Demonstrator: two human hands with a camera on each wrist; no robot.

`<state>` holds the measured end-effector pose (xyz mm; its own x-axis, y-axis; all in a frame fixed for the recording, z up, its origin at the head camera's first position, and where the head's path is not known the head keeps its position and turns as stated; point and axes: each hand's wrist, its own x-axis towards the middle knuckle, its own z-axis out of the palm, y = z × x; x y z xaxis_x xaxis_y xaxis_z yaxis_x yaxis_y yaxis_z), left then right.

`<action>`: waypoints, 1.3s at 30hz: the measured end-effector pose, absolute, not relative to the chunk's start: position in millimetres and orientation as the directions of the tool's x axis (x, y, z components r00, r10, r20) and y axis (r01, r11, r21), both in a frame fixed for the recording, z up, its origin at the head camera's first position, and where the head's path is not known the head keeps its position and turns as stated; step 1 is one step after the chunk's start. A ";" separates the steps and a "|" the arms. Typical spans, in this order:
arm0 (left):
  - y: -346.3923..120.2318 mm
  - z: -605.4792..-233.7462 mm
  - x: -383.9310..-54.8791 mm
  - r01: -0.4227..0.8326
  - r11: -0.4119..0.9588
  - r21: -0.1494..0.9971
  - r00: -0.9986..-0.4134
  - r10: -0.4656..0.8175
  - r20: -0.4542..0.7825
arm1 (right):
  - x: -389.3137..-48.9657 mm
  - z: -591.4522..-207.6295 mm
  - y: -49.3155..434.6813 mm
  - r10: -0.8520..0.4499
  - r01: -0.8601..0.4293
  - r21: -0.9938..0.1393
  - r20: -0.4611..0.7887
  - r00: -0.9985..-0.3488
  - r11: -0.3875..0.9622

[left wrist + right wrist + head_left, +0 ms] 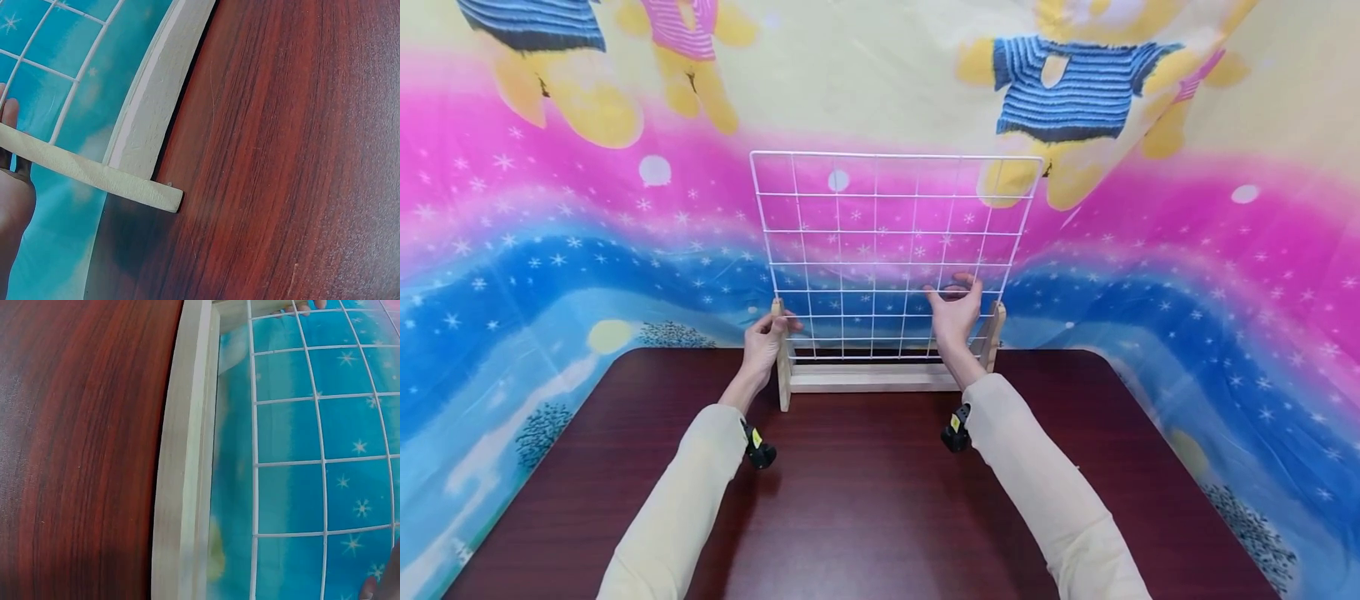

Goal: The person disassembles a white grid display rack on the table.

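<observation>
A white wire grid panel (876, 263) stands upright in a pale wooden stand (872, 379) on the table. Its lower corners sit between the left upright (783, 358) and the right upright (996, 333). My left hand (760, 346) grips the left upright near its top, thumb in front and fingertips showing beyond the wood. My right hand (955, 321) holds the grid's wires at the lower right, with thumb and fingers spread apart. In the right wrist view only a bit of that hand (389, 575) shows at the lower right edge.
The dark red-brown table (850, 500) has rounded far corners. Behind and around it hangs a cloth (880, 75) printed with bears and snowflakes. Small black cameras are strapped at the left cuff (760, 450) and right cuff (956, 429).
</observation>
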<state>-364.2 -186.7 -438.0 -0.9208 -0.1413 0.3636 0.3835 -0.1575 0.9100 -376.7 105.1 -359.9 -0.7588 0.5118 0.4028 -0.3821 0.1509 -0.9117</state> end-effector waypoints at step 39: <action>-190.2 -446.4 -374.5 0.356 -0.168 0.919 -0.931 -0.148 0.333 | -373.7 -326.1 99.5 0.535 -0.418 -0.900 0.416 -0.735 0.124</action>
